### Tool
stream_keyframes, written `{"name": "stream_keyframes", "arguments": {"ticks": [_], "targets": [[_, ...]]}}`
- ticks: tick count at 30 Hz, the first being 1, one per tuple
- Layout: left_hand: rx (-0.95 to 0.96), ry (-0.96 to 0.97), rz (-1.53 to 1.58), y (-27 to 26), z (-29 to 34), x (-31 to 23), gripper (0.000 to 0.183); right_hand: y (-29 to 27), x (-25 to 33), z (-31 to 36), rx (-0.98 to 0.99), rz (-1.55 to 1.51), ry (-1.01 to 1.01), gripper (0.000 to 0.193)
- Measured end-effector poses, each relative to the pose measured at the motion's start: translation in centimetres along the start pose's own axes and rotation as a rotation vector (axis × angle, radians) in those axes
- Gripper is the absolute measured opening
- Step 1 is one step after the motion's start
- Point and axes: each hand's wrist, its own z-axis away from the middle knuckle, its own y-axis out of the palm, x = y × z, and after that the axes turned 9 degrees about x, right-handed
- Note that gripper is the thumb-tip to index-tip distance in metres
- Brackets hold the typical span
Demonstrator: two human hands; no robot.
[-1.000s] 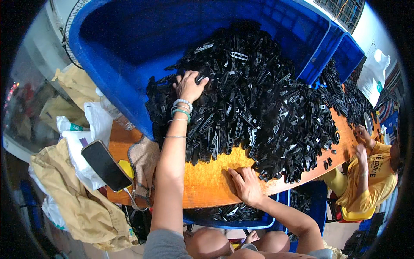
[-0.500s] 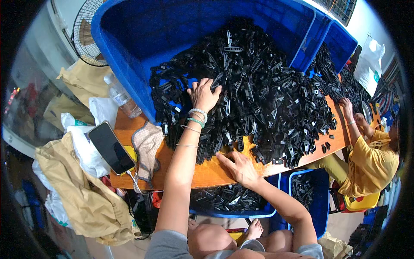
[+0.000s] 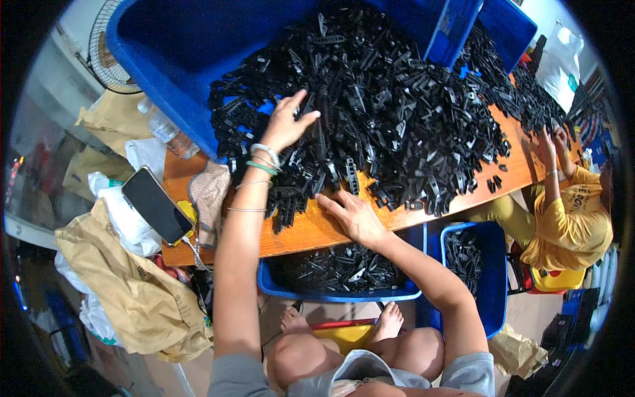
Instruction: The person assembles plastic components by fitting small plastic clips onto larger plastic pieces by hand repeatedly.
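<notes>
Hands and a big black heap

The left hand (image 3: 284, 126) is over a big heap of black plastic parts (image 3: 383, 99). Its fingers are stretched out and its thumb sticks out to the side. The hand is loose, not squeezed tight, and I can see no part in its grip. I cannot tell if the fingertips touch the parts below. A green bracelet (image 3: 262, 168) and pale ones go around the wrist.

The right hand (image 3: 356, 215) is on the orange table (image 3: 514, 149), by the near edge of the heap. It is palm down, with its fingers loose and a bit spread. It seems to grip nothing. Its fingertips are just beside the closest black parts.

The heap sits partly in a big blue bin (image 3: 172, 59) and spills out over the table. A few small bits (image 3: 495, 183) lie on the wood near its right side. Two blue tubs (image 3: 344, 296) under the table hold more black parts.

On the left side, a phone (image 3: 157, 205) is next to a light brown cloth (image 3: 210, 195). A clear bottle (image 3: 169, 131) is beside the bin, near a fan (image 3: 109, 59). A big brown bag (image 3: 132, 284) is below the phone. On the far right, a person in a yellow shirt (image 3: 575, 212) sits at the table with both hands up near more black parts.
</notes>
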Motion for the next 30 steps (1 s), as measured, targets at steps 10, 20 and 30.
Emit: {"name": "stream_keyframes", "arguments": {"ticks": [10, 20, 30], "targets": [[-0.127, 0.208, -0.034, 1.2, 12.8, -7.6, 0.011, 0.4, -1.0, 1.7, -0.284, -0.35, 0.145, 0.014], [0.082, 0.435, -0.622, 6.4, 10.9, -8.7, 0.028, -1.7, -0.3, 6.5, -0.539, -1.134, 0.595, 0.03], [-0.133, 0.259, -0.266, 7.2, 14.8, -9.8, 0.029, -2.2, 0.0, 9.0, -0.299, -0.082, 0.438, 0.037]]}}
